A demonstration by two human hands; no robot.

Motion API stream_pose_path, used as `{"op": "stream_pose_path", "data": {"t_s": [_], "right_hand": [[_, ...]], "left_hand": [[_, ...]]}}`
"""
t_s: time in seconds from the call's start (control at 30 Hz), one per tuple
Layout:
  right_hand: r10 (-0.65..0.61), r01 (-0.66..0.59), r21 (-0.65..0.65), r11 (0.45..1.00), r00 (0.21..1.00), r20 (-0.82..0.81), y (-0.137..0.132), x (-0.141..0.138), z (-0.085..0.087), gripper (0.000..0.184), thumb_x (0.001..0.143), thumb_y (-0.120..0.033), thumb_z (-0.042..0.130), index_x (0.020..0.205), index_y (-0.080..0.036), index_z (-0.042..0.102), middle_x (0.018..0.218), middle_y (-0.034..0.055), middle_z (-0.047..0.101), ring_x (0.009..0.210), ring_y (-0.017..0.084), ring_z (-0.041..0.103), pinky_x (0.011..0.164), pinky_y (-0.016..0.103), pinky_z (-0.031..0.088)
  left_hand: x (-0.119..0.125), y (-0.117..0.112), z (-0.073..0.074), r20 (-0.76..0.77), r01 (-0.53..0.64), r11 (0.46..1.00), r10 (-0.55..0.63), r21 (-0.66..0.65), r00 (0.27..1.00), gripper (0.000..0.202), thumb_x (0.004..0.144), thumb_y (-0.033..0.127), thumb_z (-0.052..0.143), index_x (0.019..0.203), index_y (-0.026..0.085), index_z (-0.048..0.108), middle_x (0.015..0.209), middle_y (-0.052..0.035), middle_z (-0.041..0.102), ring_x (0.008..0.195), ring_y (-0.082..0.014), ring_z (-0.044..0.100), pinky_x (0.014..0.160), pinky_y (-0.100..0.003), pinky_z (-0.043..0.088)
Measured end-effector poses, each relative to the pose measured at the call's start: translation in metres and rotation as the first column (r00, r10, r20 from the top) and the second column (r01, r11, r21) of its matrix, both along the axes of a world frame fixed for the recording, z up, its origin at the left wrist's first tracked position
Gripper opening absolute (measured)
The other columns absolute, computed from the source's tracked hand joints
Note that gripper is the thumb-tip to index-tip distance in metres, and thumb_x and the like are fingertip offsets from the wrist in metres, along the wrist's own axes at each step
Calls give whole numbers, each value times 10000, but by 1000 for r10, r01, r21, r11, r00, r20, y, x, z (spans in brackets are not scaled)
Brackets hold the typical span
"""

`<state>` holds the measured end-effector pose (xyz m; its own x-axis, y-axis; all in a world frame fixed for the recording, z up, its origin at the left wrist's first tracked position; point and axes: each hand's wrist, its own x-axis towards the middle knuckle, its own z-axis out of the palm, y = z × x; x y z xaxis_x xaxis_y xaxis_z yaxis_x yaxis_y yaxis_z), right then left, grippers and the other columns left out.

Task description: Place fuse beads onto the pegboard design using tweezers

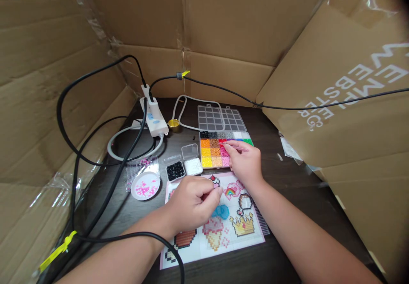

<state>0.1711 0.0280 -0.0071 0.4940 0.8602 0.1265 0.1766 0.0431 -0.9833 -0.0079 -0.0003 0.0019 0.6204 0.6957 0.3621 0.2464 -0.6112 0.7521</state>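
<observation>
My right hand (pixel 246 160) pinches pink tweezers (pixel 238 148), whose tips reach over the red beads (pixel 222 141) in a compartment box of coloured beads (pixel 210 152). My left hand (pixel 194 201) is closed in a loose fist above a printed pattern sheet (pixel 252 241); whether something is inside it is hidden. A crown, an ice cream and a rainbow cloud show on the sheet. Left of the bead box stand small open boxes of black beads (pixel 175 171) and white beads (pixel 193 166). The bead box's clear lid (pixel 234 120) lies folded back.
A white dish (pixel 145 186) with pink beads stands at left, partly over a clear pegboard (pixel 131 173). Behind are a white power strip (pixel 156 120) and a small yellow container (pixel 174 125). A black cable (pixel 150 234) crosses over my left forearm. Cardboard walls (pixel 223 71) surround the dark table.
</observation>
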Motion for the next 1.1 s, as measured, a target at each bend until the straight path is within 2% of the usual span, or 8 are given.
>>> {"op": "stream_pose_path", "data": {"t_s": [0.23, 0.57, 1.1], "right_hand": [[-12, 11, 16, 1000, 999, 37, 4, 0, 0, 128, 741, -274, 733, 790, -166, 782, 820, 81, 796, 774, 222, 744, 727, 352, 598], [-10, 10, 29, 1000, 1000, 22, 4, 2, -2, 112, 735, -268, 730, 774, -177, 782, 806, 69, 795, 768, 220, 746, 739, 351, 602], [7, -9, 30, 1000, 998, 57, 4, 2, -3, 115, 751, -273, 727, 781, -175, 779, 814, 70, 796, 771, 215, 743, 736, 347, 599]], "left_hand": [[1, 0, 1, -8, 2, 1000, -2, -13, 1000, 432, 911, 200, 499, 540, 175, 280, 489, 60, 303, 460, -62, 310, 501, -246, 239], [1, -1, 1, 15, 5, 1000, -6, 29, 1000, 428, 898, 171, 516, 537, 171, 288, 489, 67, 288, 458, -56, 297, 495, -238, 228], [1, -1, 4, -24, 4, 1000, -4, 1, 1000, 442, 913, 212, 497, 524, 181, 288, 483, 63, 298, 454, -63, 305, 491, -251, 237]]}}
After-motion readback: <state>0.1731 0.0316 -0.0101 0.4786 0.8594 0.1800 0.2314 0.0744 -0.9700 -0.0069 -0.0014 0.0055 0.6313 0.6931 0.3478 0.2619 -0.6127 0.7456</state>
